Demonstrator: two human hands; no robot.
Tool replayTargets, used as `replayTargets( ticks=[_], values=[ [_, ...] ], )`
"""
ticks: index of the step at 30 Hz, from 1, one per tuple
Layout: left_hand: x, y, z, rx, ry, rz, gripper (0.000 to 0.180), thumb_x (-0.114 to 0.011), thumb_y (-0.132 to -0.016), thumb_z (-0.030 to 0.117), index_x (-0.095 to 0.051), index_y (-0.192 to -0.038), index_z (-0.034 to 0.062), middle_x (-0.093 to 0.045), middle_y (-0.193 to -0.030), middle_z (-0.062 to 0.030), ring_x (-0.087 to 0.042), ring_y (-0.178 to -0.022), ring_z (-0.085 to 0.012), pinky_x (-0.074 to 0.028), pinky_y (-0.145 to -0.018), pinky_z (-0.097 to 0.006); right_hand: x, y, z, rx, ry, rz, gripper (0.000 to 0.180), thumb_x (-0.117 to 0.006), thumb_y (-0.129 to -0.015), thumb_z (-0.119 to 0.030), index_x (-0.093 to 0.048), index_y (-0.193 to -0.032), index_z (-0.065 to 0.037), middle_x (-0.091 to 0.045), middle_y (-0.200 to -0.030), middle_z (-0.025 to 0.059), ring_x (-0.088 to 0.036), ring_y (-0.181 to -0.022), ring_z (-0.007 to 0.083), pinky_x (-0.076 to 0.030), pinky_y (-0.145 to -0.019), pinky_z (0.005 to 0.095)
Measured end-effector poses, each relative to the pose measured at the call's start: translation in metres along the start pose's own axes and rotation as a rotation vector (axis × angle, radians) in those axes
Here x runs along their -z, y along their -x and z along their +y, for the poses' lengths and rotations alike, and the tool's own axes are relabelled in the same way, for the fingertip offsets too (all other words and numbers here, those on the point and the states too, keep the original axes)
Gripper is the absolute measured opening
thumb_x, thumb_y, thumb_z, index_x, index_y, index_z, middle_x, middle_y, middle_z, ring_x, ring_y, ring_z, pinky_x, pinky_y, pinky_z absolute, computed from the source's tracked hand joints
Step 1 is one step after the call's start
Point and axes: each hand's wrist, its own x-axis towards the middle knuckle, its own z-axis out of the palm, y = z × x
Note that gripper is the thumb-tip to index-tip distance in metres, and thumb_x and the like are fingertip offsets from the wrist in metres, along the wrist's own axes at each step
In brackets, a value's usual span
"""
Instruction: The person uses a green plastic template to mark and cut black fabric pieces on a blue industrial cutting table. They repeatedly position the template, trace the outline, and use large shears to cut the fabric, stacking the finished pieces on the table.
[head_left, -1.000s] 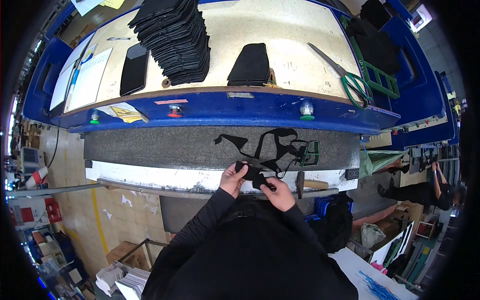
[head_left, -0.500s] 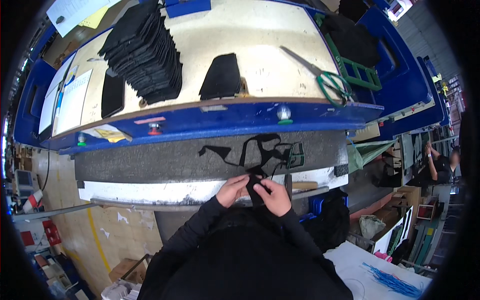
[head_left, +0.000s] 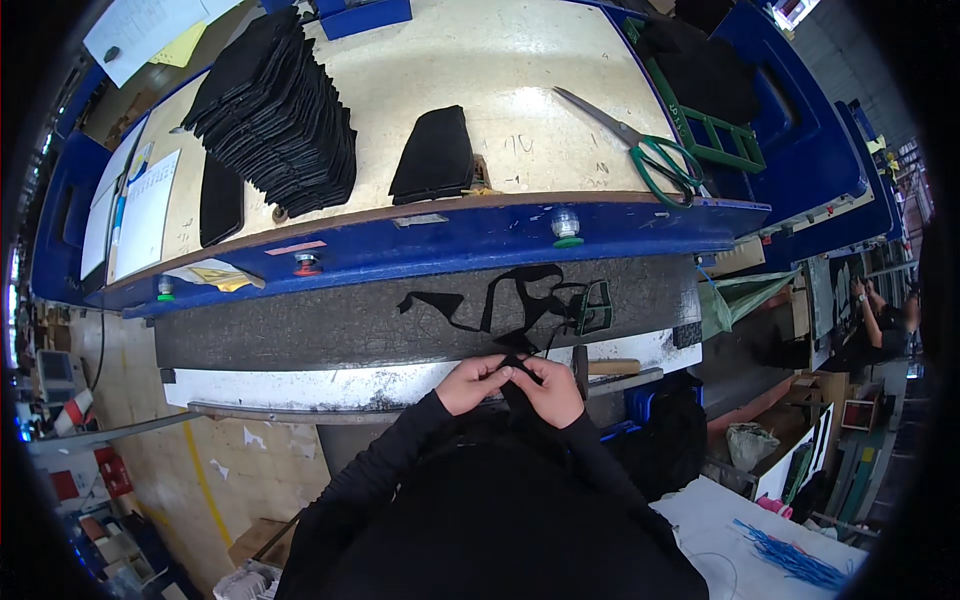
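Note:
Both my hands pinch a piece of black fabric [head_left: 517, 393] close in front of my body, over the white front strip of the bench. My left hand [head_left: 468, 386] grips its upper left edge, thumb on top. On the other side my right hand [head_left: 552, 392] is closed on the same piece, with its thumb meeting the left thumb. Just beyond my hands, black fabric offcuts [head_left: 490, 305] lie on the dark work surface. A green-edged cutting die [head_left: 595, 308] rests beside them. Right of my hands is a hammer [head_left: 612, 367] with a wooden handle.
On the raised shelf stand a tall stack of black fabric pieces [head_left: 275, 125], a smaller black stack [head_left: 435, 155] and green-handled scissors [head_left: 650, 155]. A dark phone-shaped object [head_left: 221, 200] lies at left. Far right, another person [head_left: 885, 320] works at a bench.
My thumbs have come together on the fabric, and my left hand has shifted slightly right. The view has tilted a little; the things on the bench stay in place.

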Motion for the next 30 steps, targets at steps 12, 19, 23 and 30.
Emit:
replayTargets(
  ticks=[12,19,23,30],
  values=[
    [-0.004,0.029,0.095,-0.156,-0.661,0.175,0.026,-0.055,-0.105,0.025,-0.066,-0.118,0.0041,-0.071,-0.085,-0.0184,-0.072,-0.076,-0.0325,-0.053,-0.07,-0.04,0.041,0.005,-0.062,0.335,0.373,0.057,0.028,-0.08,-0.084,-0.024,-0.072,-0.103,-0.004,-0.071,-0.096,0.0114,-0.068,-0.092,0.032,-0.054,-0.08,0.0411],
    [0.003,0.038,0.174,-0.469,-0.842,0.133,0.021,-0.057,-0.104,0.021,-0.065,-0.11,0.0025,-0.067,-0.08,-0.0179,-0.068,-0.072,-0.0341,-0.051,-0.065,-0.039,0.036,-0.038,-0.167,0.786,0.3,0.138,0.011,-0.074,-0.084,-0.002,-0.069,-0.094,-0.001,-0.067,-0.092,0.0117,-0.066,-0.084,0.0311,-0.054,-0.074,0.038],
    [0.008,0.039,0.232,-0.442,-0.748,0.249,0.019,-0.061,-0.103,0.015,-0.063,-0.116,0.0014,-0.057,-0.071,-0.0021,-0.048,-0.067,-0.0071,-0.043,-0.061,-0.028,0.048,-0.063,-0.228,0.855,0.355,0.165,0.005,-0.068,-0.089,-0.004,-0.065,-0.091,0.0,-0.066,-0.089,0.0158,-0.067,-0.083,0.0339,-0.053,-0.072,0.0395],
    [0.025,0.005,0.286,-0.626,-0.924,0.798,0.039,-0.067,-0.094,0.008,-0.05,-0.128,0.0086,-0.062,-0.061,-0.0081,-0.066,-0.056,-0.019,-0.05,-0.056,-0.035,0.072,-0.206,-0.28,0.611,0.374,0.075,0.018,-0.072,-0.089,-0.015,-0.075,-0.089,0.002,-0.074,-0.08,0.0179,-0.073,-0.076,0.0306,-0.056,-0.073,0.039]
  ],
)
